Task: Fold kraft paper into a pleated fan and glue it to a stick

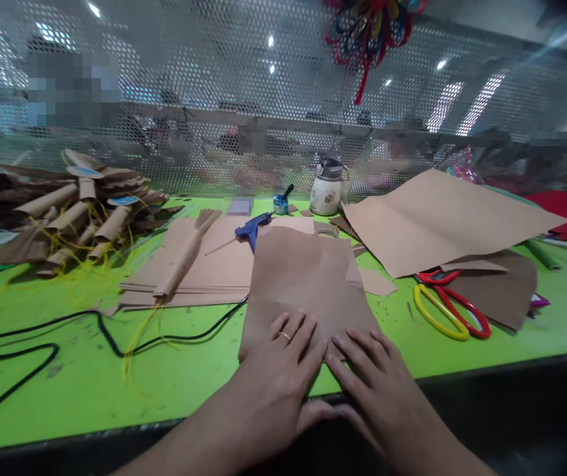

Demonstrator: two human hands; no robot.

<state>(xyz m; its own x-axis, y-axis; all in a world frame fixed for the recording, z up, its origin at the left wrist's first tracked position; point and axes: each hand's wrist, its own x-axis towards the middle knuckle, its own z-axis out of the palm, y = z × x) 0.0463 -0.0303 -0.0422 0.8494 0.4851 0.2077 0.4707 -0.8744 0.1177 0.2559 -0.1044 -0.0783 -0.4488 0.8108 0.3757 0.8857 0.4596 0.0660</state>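
Both left hand (279, 377) and right hand (380, 380), fingers (306, 330) spread, along near edge of brown paper (303, 277), open green tabletop (436, 354) rightward.

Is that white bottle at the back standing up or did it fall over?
It's standing up. The white bottle has its bottom on the green table and its dark lid at the top.

The brown paper (303, 271) hides the lower part of the glue gun (250, 228), and its near edge is partly covered by the left hand (283, 370) and right hand (370, 370). A larger sheet (452, 221) covers the scissors' (454, 307) blades. The top edge crops the red decoration (376, 30); shapes behind the mesh screen (204, 73) are blurred or pixelated.
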